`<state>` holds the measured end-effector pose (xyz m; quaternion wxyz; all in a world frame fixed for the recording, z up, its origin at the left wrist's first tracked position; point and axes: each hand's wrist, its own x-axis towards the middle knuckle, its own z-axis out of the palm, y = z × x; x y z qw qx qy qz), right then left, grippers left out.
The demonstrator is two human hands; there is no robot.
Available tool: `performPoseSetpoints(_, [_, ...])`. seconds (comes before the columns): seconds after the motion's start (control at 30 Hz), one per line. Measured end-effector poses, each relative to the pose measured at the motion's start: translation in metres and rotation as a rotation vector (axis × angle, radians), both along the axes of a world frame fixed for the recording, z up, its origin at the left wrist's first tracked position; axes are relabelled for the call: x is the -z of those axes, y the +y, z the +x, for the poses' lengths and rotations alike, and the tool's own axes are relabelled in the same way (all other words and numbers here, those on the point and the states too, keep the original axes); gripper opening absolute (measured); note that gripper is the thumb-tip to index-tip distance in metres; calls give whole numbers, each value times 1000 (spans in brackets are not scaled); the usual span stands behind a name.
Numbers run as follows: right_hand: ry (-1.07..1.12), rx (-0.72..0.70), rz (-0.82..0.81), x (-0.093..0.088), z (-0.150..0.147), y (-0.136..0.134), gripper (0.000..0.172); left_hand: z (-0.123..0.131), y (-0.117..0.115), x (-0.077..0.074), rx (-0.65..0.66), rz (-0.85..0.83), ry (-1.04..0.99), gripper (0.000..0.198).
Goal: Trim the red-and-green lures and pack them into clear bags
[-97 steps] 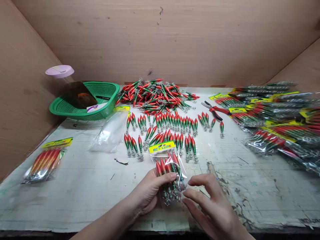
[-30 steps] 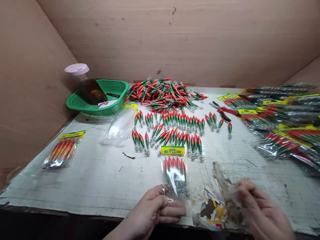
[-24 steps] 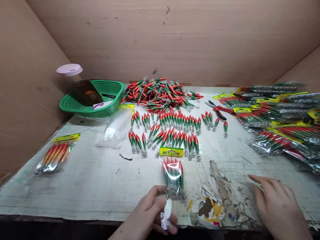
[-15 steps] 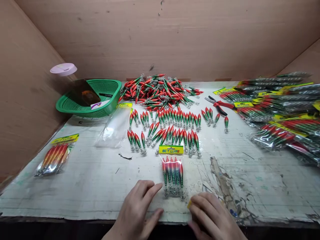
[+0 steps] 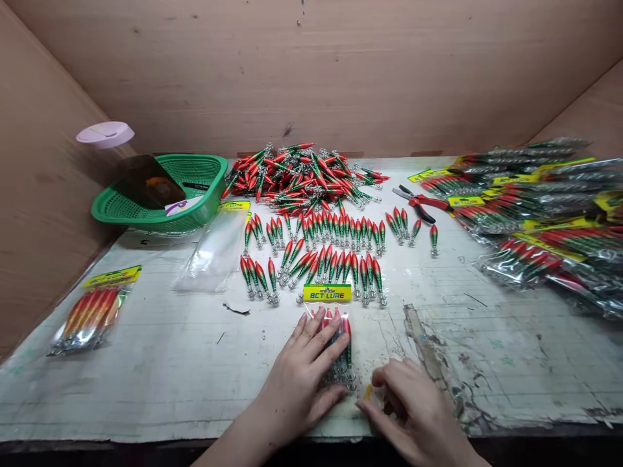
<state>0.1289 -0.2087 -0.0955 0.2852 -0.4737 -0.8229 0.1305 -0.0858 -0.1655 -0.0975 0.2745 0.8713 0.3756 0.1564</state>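
A clear bag of red-and-green lures (image 5: pixel 341 337) with a yellow BCT LURE header lies near the table's front edge. My left hand (image 5: pixel 302 376) rests flat on the bag with its fingers spread. My right hand (image 5: pixel 413 408) is at the bag's bottom right corner, its fingers curled and pinching at something small there that I cannot make out. Rows of loose lures (image 5: pixel 331 250) lie just beyond the bag, and a heap of lures (image 5: pixel 302 178) sits behind them.
A green basket (image 5: pixel 160 211) stands at the back left beside empty clear bags (image 5: pixel 214 250). One filled orange-lure bag (image 5: pixel 92 308) lies at the left. Red-handled pliers (image 5: pixel 421 204) and a pile of filled bags (image 5: pixel 535 220) occupy the right. Brown board walls enclose the table.
My left hand dropped a scrap of white paper and moved up flat onto the bag. My right hand swung in from the right to the bag's bottom corner.
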Motion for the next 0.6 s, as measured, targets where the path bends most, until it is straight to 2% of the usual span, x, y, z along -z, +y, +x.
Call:
performPoseSetpoints(0.1, [-5, 27, 83, 1, -17, 3, 2, 2, 2, 0, 15, 4, 25, 62])
performPoseSetpoints(0.2, [-22, 66, 99, 3, -26, 4, 5, 3, 2, 0, 5, -5, 15, 61])
performPoseSetpoints(0.5, [25, 81, 93, 13, -23, 8, 12, 2, 2, 1, 8, -22, -2, 56])
performPoseSetpoints(0.6, [60, 86, 81, 10, -21, 8, 13, 1, 2, -2, 30, -4, 22, 61])
